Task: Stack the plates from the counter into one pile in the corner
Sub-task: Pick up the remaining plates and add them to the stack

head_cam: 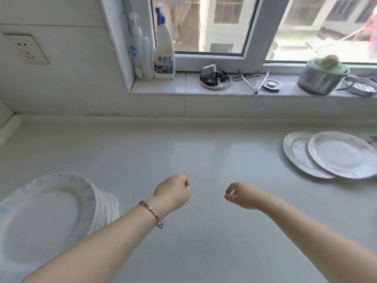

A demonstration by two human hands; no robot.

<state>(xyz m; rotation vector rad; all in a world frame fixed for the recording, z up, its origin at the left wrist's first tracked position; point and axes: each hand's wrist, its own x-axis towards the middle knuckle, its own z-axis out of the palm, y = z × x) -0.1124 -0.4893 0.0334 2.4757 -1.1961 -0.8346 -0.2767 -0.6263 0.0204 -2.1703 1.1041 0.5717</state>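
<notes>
A pile of white plates with a blue-patterned rim [47, 217] stands at the near left of the white counter [183, 152]. Two more white plates lie at the far right, one plate [344, 155] overlapping the other plate [295, 152] beneath it. My left hand [175, 192], with a bracelet at the wrist, hovers over the middle of the counter with fingers curled in and nothing held. My right hand [241, 196] is beside it, a short gap apart, also curled and empty. Both hands are well away from either set of plates.
On the window sill stand a spray bottle [164, 56], a pump bottle [136, 48], a metal dish with parts [214, 78], tongs [255, 80] and a steel pot [322, 78]. A wall socket [26, 49] is at the left. The counter's corner [14, 119] is at the far left.
</notes>
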